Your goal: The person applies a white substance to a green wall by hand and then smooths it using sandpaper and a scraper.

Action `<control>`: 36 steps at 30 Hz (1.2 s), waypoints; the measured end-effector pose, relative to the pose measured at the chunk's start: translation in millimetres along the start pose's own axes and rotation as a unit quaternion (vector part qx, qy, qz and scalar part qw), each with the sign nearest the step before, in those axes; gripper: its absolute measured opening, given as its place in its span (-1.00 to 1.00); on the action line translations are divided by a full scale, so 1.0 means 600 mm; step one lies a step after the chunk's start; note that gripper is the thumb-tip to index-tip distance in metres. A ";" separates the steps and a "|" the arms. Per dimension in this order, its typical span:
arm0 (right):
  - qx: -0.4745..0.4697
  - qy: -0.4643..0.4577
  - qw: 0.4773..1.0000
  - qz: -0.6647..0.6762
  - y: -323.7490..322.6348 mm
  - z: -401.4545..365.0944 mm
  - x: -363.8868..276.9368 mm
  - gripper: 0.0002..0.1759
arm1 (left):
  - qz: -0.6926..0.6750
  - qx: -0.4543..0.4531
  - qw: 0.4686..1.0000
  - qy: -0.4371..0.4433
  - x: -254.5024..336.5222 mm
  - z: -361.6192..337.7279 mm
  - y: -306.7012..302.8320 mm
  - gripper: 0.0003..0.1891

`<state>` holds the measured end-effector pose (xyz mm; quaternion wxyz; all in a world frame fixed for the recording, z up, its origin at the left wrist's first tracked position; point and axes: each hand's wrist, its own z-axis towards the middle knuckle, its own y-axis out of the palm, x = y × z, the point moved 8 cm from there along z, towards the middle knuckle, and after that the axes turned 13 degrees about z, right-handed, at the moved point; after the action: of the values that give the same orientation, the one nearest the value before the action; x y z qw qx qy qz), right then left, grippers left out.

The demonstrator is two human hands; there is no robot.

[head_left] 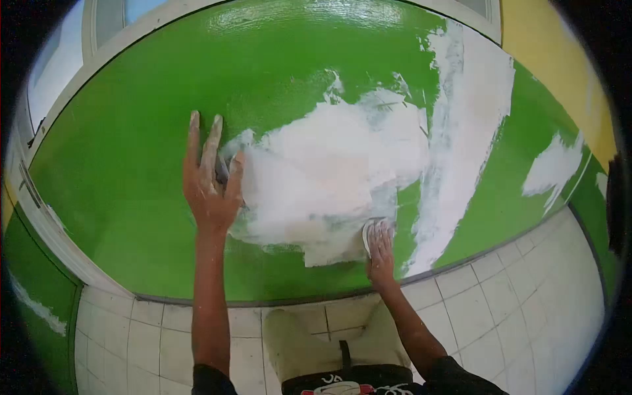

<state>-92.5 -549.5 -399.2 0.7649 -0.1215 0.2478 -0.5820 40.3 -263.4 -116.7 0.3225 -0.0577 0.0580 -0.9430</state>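
A green wall (151,138) in front of me carries a broad, rough-edged patch of white filler (329,164). My left hand (214,181) lies against the wall at the patch's left edge, fingers stretched upward and apart, with white dust on them. A small dark grey shape shows between its fingers and thumb; I cannot make out what it is. Low on the right side of the patch, my right hand (380,247) presses a white pad (366,238) flat to the filler. Whitish dust covers its fingers, and most of the pad is hidden beneath them.
A tall white filler strip (464,131) runs down the wall to the right, with a smaller white patch (555,164) beyond it. Pale floor tiles (467,299) meet the wall's foot. A frame (131,33) edges the upper left, and a yellow wall (546,59) stands at right.
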 end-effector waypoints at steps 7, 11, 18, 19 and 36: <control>0.263 0.459 0.586 0.614 -0.087 -0.105 0.034 -0.57 | -0.293 -0.258 0.801 -0.454 0.004 -0.349 0.103 -0.53; 0.220 0.421 0.538 0.697 -0.112 -0.063 -0.002 -0.54 | -0.400 -0.385 0.721 -0.414 0.136 -0.385 0.127 -0.44; 0.238 0.449 0.607 0.611 -0.150 -0.125 0.068 -0.68 | -0.363 -0.489 0.666 -0.431 0.181 -0.512 0.211 -0.40; 0.249 0.456 0.631 0.576 -0.162 -0.137 0.078 -0.67 | -0.402 -0.464 0.660 -0.433 0.185 -0.511 0.214 -0.42; 0.316 0.530 0.661 0.426 -0.314 -0.370 0.252 -0.73 | -0.542 -0.438 0.476 -0.536 0.234 -0.491 0.190 -0.67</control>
<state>-334.2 -725.6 -533.9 0.6609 0.5754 0.4376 -0.2015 -44.4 -418.1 -414.3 -0.3523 -0.7058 0.2365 -0.5673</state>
